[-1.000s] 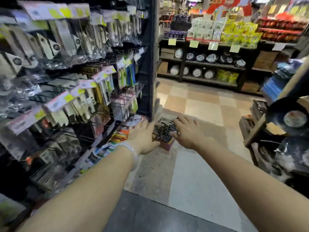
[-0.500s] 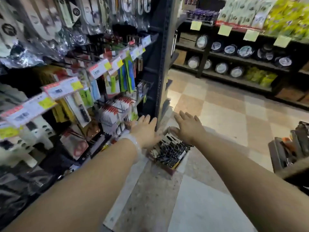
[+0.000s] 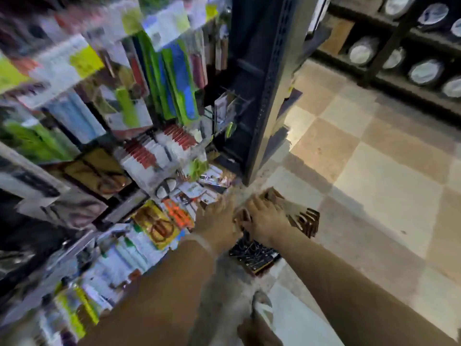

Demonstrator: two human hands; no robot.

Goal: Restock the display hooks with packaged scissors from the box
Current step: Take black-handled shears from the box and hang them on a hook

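Observation:
The view is blurred by motion. A small cardboard box (image 3: 257, 259) filled with dark packaged scissors sits on the floor at the foot of the display rack. Both my hands are down at it. My left hand (image 3: 216, 221) reaches to the box's left edge with its fingers stretched forward. My right hand (image 3: 265, 219) lies on top of a fanned bunch of packs (image 3: 303, 217) at the box's far end; its fingertips are hidden among them. Display hooks (image 3: 154, 151) with hanging carded goods fill the rack on the left.
A dark steel upright (image 3: 264, 96) ends the rack just beyond the box. Carded items (image 3: 159, 226) lie on the lowest shelf beside my left hand. Checkered floor tiles (image 3: 361, 171) spread to the right. A far shelf (image 3: 399, 58) holds round tins. My shoe (image 3: 262, 305) is below.
My view has dropped and moved closer to the floor. Both hands have gone from hovering above the box to down onto its contents.

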